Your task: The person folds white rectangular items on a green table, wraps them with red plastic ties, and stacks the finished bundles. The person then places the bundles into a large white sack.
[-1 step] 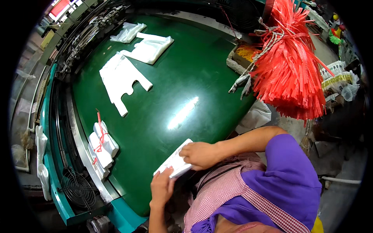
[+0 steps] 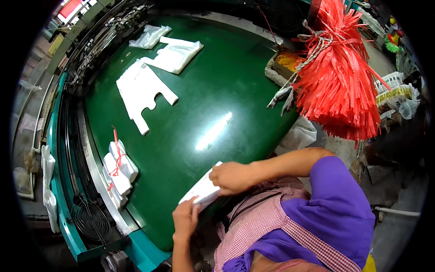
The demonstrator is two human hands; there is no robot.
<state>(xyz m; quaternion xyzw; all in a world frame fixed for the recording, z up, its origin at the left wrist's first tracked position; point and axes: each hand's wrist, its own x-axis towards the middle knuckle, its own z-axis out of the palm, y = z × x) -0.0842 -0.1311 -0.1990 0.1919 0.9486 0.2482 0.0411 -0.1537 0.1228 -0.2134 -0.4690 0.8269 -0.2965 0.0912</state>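
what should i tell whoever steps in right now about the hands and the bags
Left hand grips the near end of a folded stack of white plastic bags; right hand presses on its far end, at the near edge of the green belt table.
Done: small white bag bundles tied with red string lie at the left edge.
Left: the flat white vest-shaped plastic bags and two more white stacks further up are unfolded; the held stack is untied. Red plastic string bunch hangs to the right.

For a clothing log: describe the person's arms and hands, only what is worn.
Both forearms are bare, as are the left hand and right hand: no gloves, rings or watch visible. A short purple sleeve covers the right upper arm, above a pink-and-white checked apron.
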